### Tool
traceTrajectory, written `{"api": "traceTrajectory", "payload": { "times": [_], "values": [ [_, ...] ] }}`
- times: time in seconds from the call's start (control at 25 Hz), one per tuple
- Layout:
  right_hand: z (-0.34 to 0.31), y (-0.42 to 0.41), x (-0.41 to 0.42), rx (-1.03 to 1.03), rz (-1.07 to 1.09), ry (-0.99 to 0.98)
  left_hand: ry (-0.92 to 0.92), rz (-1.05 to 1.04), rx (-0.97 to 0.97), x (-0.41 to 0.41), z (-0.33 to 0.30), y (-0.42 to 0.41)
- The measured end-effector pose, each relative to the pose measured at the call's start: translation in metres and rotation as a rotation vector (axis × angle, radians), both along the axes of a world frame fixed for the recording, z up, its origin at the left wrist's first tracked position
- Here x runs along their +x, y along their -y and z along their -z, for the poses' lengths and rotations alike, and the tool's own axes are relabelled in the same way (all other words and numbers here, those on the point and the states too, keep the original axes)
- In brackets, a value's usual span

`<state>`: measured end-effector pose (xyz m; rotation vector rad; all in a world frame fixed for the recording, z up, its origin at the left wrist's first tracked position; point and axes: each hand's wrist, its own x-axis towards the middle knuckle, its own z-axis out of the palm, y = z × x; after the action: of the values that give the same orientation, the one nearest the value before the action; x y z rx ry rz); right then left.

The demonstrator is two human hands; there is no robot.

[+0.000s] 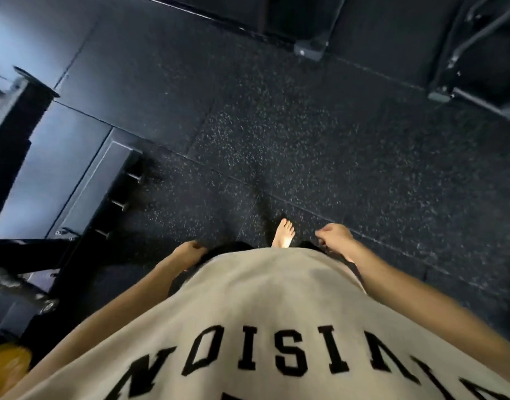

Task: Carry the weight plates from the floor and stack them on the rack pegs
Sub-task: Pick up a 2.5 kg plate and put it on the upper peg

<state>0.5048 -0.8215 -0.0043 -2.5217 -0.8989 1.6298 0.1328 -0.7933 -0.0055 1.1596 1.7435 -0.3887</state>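
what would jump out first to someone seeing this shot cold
A beige shirt with bold black letters fills the bottom, both bare arms hanging beside it, the left hand and right hand holding nothing. One bare foot steps onto the dark speckled floor. A black rack base sits at left.

The floor [320, 145] was dark rubber tiling flecked with pale specks, its seams running diagonally. On it stood a bare foot [284, 233], black rack frames with pegs [123, 180] at the left, and more black machine feet [310, 49] — top and right.
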Motion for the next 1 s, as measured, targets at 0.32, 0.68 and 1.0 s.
{"api": "traceTrajectory", "payload": {
  "times": [0.32,0.68,1.0],
  "values": [
    [-0.005,-0.274,0.001,-0.038,-0.322,-0.028,-0.046,-0.366,0.031,0.012,0.016,-0.153],
    [-0.008,-0.574,-0.101,0.048,-0.465,0.019,0.027,-0.563,0.091,-0.083,0.011,-0.406],
    [-0.006,-0.795,-0.250,0.031,-0.773,-0.029,0.068,-0.753,0.088,-0.157,-0.007,-0.568]
  ]
}}
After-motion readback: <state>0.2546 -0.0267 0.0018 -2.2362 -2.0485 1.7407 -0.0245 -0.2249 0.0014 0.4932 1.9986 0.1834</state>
